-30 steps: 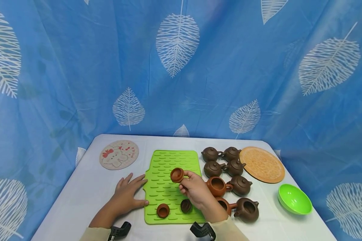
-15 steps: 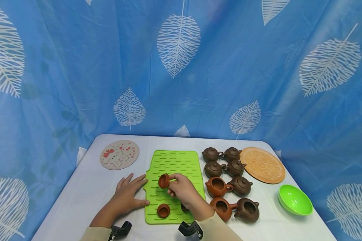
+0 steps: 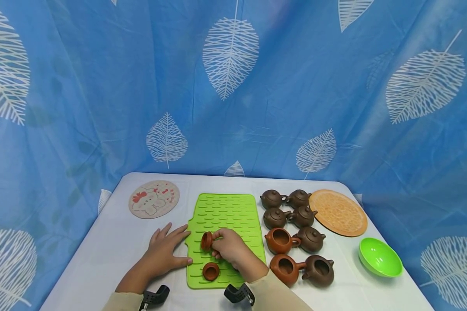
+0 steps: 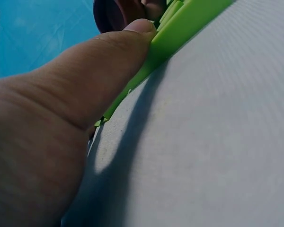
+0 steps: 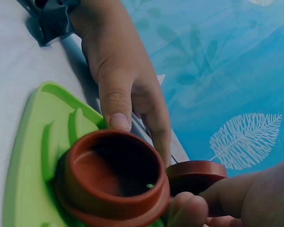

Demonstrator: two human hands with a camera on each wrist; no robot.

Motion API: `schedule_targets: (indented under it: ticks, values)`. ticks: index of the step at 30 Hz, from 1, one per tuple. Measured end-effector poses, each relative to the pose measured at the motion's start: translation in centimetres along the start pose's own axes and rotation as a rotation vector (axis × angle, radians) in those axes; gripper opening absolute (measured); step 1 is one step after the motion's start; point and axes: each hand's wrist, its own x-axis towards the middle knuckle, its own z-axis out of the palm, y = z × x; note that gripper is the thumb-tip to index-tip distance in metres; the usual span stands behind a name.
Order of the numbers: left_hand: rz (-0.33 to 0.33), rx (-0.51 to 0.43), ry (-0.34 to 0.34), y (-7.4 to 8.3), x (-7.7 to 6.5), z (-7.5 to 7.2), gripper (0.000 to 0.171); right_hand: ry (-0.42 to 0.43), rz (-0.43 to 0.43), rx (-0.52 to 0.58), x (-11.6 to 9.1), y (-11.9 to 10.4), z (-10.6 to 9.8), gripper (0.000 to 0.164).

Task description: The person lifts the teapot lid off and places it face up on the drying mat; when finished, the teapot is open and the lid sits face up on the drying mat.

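My right hand (image 3: pixel 230 248) pinches a reddish-brown teapot lid (image 3: pixel 206 241) low over the green mat (image 3: pixel 225 207), its hollow side facing left. Nearer me on the mat, a second reddish-brown lid (image 3: pixel 210 271) lies hollow side up; the right wrist view shows this lid (image 5: pixel 116 172) close up, with the held lid (image 5: pixel 196 172) beyond it. A dark brown lid seen earlier is hidden by my right arm. Spread and relaxed, my left hand (image 3: pixel 163 250) rests at the mat's left edge, its thumb (image 4: pixel 109 56) touching the edge.
Right of the mat stand two reddish teapots (image 3: pixel 274 242) without lids, a lidless dark teapot (image 3: pixel 313 276) and several lidded dark teapots (image 3: pixel 274 217). Farther right are a round tan board (image 3: pixel 338 212) and a green bowl (image 3: pixel 380 257). A round rabbit coaster (image 3: pixel 154 199) lies back left.
My right hand has carried the reddish-brown lid left and down toward the mat, turning it to the side. The dark lid has gone out of sight behind that arm. My left hand stays put.
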Motion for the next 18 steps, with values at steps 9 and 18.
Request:
schedule_targets:
  ticks: [9,18]
  values:
    - [0.007,-0.006,-0.007,0.1,0.0,-0.2,0.095,-0.047,0.055,0.011,-0.2,-0.3,-0.6,0.009]
    - [-0.014,0.006,-0.016,0.1,0.0,-0.1,0.096,-0.036,0.053,-0.09,-0.3,-0.4,-1.3,0.012]
